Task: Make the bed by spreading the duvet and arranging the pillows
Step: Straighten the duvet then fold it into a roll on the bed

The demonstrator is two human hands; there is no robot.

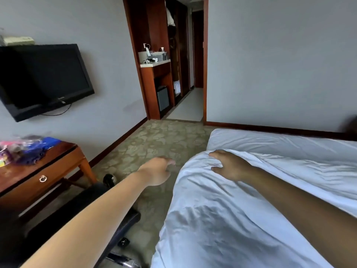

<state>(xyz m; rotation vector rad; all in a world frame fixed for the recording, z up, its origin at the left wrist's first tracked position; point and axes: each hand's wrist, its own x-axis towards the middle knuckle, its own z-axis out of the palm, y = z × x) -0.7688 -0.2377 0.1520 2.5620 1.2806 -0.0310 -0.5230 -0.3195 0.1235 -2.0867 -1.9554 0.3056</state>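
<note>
On bed: right hand (230, 167) flat on duvet (222, 219); left hand (157, 171) loose, seemingly empty

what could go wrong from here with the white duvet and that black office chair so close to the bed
1. The rumpled white duvet is bunched at the bed's corner and overhangs the edge, so a one-sided pull by the right hand could drag it to the patterned carpet.
2. The left hand hangs over the floor, holding nothing, so spreading may go uneven.
3. The black office chair stands close beside the bed, where a foot or the cloth could catch on it.
</note>
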